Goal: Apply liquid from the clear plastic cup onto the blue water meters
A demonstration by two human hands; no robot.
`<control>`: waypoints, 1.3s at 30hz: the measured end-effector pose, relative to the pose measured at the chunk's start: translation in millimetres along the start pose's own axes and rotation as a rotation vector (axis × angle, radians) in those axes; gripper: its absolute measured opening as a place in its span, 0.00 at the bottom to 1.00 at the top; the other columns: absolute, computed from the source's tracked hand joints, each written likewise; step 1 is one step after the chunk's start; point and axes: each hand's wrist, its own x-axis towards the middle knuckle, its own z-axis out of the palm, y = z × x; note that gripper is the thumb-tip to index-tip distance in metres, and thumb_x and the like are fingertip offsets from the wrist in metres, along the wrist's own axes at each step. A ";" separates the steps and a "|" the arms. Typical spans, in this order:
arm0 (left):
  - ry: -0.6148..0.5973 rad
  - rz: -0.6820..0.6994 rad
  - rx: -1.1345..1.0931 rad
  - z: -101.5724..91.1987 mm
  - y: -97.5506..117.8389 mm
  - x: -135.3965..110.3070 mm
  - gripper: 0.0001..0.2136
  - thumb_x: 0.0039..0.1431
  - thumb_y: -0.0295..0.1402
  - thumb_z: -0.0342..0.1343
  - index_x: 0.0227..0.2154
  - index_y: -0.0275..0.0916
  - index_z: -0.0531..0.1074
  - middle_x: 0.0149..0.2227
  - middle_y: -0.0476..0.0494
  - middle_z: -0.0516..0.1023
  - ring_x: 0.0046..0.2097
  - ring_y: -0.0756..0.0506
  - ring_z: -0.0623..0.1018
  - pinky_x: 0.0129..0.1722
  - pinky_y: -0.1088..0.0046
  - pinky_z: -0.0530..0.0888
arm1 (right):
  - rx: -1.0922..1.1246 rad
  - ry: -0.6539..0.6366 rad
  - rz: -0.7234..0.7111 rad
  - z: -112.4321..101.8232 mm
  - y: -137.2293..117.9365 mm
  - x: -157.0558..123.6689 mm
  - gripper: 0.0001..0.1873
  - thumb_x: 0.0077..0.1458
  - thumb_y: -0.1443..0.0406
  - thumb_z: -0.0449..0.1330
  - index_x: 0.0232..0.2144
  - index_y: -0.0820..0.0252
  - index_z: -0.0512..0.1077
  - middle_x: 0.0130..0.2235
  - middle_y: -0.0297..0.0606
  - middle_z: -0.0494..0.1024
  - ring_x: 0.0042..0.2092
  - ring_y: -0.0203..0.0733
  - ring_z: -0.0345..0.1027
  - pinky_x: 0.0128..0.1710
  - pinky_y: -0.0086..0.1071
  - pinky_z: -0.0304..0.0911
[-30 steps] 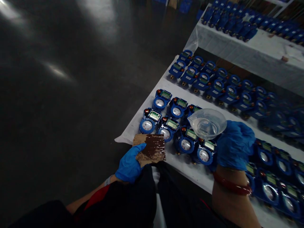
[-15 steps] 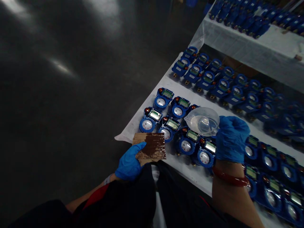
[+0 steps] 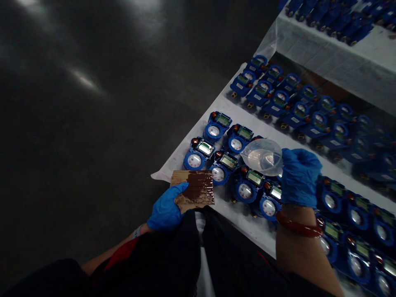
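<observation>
My left hand (image 3: 167,208), in a blue glove, grips a piece of cardboard (image 3: 198,187) whose ridged top is wet with dark brown liquid. It is held low, at the near edge of the table. My right hand (image 3: 300,175), gloved too, is closed on a clear plastic measuring cup (image 3: 262,156). The cup is tilted with its spout to the left and has some clear liquid inside. Right under the cup and around it stand blue water meters, such as this meter (image 3: 244,187), with round white dials and small display boards. The cup hides some of them.
More blue meters (image 3: 275,103) stand in rows on the white-covered table (image 3: 229,105) and extend to the right. Behind is a second white-covered table (image 3: 328,62) with further blue units. Dark floor (image 3: 93,136) lies to the left.
The cup has tipped slightly more and shifted a little left, with my right hand. The cardboard has moved slightly left and up. The table scene has shifted slightly right in view.
</observation>
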 end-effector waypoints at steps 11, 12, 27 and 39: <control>0.050 -0.039 -0.002 -0.7 11.9 4.9 0.28 0.49 0.37 0.75 0.55 0.45 0.81 0.61 0.38 0.85 0.64 0.25 0.81 0.71 0.40 0.73 | -0.083 -0.050 0.083 8.8 -7.2 1.1 0.13 0.46 0.64 0.63 0.16 0.55 0.65 0.18 0.26 0.60 0.25 0.35 0.53 0.30 0.35 0.53; 0.060 -0.037 -0.015 -0.7 14.0 5.5 0.28 0.47 0.38 0.75 0.54 0.45 0.81 0.60 0.38 0.85 0.63 0.25 0.81 0.71 0.39 0.73 | -0.106 -0.055 0.085 9.2 -7.5 1.4 0.14 0.47 0.64 0.63 0.16 0.55 0.64 0.18 0.26 0.60 0.26 0.35 0.53 0.30 0.34 0.52; 0.057 -0.019 -0.038 -4.3 10.8 10.1 0.27 0.49 0.40 0.74 0.54 0.46 0.81 0.60 0.38 0.86 0.63 0.25 0.81 0.71 0.36 0.72 | -0.124 -0.119 0.021 20.4 -1.9 3.6 0.12 0.42 0.56 0.61 0.17 0.53 0.64 0.17 0.27 0.61 0.25 0.36 0.54 0.30 0.36 0.53; 0.043 -0.008 -0.054 -2.2 3.2 9.1 0.29 0.53 0.38 0.72 0.59 0.43 0.79 0.63 0.36 0.84 0.64 0.27 0.81 0.70 0.40 0.74 | -0.175 -0.125 0.045 19.1 -12.2 2.0 0.11 0.45 0.60 0.62 0.17 0.54 0.66 0.18 0.28 0.63 0.26 0.38 0.56 0.32 0.37 0.54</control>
